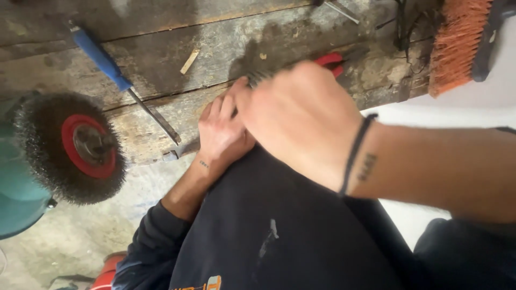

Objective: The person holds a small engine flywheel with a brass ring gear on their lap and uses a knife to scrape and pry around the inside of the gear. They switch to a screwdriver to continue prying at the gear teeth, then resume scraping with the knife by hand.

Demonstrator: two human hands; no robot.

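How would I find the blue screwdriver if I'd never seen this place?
Look at the old wooden workbench. Up and to the right of the round wire brush wheel with a red centre, the screwdriver lies slanted on the boards. It is the only tool with a bright blue handle.

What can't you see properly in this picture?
- What the hands work on: the right hand covers it in the head view; only a grey ridged bit pokes out.
- The left hand: its fingertips are hidden behind the right hand.
- The red-handled tool: mostly hidden by the right hand.
- The orange brush: cut off by the top edge.
- The wire wheel: its machine runs off the left edge.
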